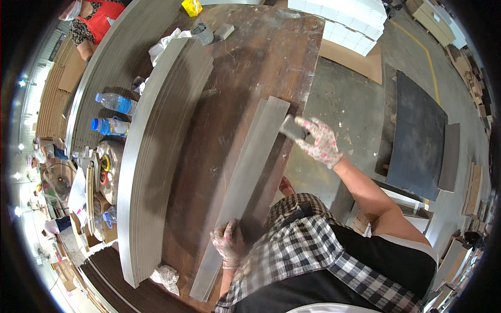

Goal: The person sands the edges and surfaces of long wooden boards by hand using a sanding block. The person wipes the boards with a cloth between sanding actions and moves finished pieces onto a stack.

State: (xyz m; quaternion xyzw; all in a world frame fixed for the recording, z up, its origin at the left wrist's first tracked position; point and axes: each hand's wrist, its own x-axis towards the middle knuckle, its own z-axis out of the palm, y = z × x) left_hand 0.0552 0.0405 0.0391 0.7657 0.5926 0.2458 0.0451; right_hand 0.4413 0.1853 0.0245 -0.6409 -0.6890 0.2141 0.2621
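Worn brown wood forms the workbench (250, 68), which is seen from above in a workshop with a concrete floor (344, 99). Along the bench's right edge a long grey strip (245, 177) is laid, running from the near edge toward the middle of that right edge. The left hand (228, 242), in a patterned work glove, is pressed on the strip's near end with its fingers curled down over the strip's left edge. The right hand (321, 142), gloved alike, is closed around a small dark block (293, 128), which is held against the strip's far end at the bench's right edge. Beside the strip, toward the bench's left side, a tall stack of grey strips (151, 156) is laid lengthwise, reaching from the near left corner toward the far edge. Two water bottles (114, 112) with blue caps are lying just left of that stack. White cloth (163, 47) is bunched near the stack's far end, and a crumpled rag (167, 276) is seen at its near end. White boxes (349, 21) are stacked on the floor past the bench's far right corner. Another person in a red apron (96, 21) is seen beyond the far left corner.
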